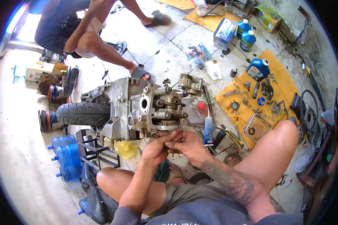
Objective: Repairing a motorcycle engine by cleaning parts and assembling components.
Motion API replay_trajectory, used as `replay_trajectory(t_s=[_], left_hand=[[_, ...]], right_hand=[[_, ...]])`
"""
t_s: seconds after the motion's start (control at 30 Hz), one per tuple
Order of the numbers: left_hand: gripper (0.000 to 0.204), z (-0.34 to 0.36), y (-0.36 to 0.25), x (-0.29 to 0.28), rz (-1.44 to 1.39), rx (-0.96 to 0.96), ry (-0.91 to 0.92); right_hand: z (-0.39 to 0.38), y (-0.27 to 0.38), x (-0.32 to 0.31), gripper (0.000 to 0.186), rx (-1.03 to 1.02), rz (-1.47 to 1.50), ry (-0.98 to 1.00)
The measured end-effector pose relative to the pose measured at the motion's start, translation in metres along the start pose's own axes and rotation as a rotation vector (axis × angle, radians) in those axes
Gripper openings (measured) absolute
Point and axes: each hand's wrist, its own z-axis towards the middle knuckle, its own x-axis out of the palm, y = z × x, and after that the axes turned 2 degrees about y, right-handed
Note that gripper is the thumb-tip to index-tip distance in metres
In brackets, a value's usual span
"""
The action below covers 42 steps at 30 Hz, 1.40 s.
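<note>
The metal engine [137,107] has a cylinder head [167,110] with valve gear facing up and a round sprocket at its lower edge. Just below that sprocket my left hand [156,146] and my right hand [186,148] meet with bent, closed fingers around something small, partly hidden, with a bit of red showing and a thin rod sticking down beneath them. I cannot make out what it is. A black tire [80,113] joins the engine's left side. Right of my hands lie a white-and-blue tube [208,131], a red-capped container [201,108] and a yellow utility knife [234,138].
Another person [97,45] sits at the upper left, a sandalled foot near the engine. On the right, yellow cardboard [229,112] holds parts, a blue oil jug [257,71] and a tray [257,123]. A black metal frame [94,150] and blue water jugs [67,165] stand at left.
</note>
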Motion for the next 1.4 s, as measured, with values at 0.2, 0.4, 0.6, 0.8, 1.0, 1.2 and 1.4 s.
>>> replay_trajectory(t_s=[0.2,0.4,0.6,0.8,1.0,1.2,1.4], left_hand=[[0.024,-0.008,0.002,-0.021,0.035,0.095,-0.006],[0.030,-0.025,0.011,-0.049,0.083,0.259,-0.153],[0.022,-0.045,0.036,-0.050,0.107,0.481,-0.252],[0.015,-0.059,0.041,-0.030,0.049,0.468,-0.290],[0.020,-0.062,0.038,-0.029,0.063,0.586,-0.278],[0.021,-0.072,0.034,-0.025,0.076,0.606,-0.284],[0.025,-0.074,0.035,-0.020,0.416,0.719,-0.318]], right_hand=[[-0.006,0.003,0.005,0.018,-0.028,0.113,-0.006],[-0.013,0.025,0.009,0.022,0.120,0.183,0.015],[-0.005,0.019,0.008,0.028,0.149,0.131,-0.101],[-0.001,0.009,0.013,0.017,-0.018,0.119,-0.201],[0.006,-0.002,0.000,0.023,-0.099,0.032,-0.022],[-0.004,0.015,0.013,0.025,-0.027,0.151,-0.021],[0.010,0.002,0.010,0.022,-0.035,0.170,-0.189]])
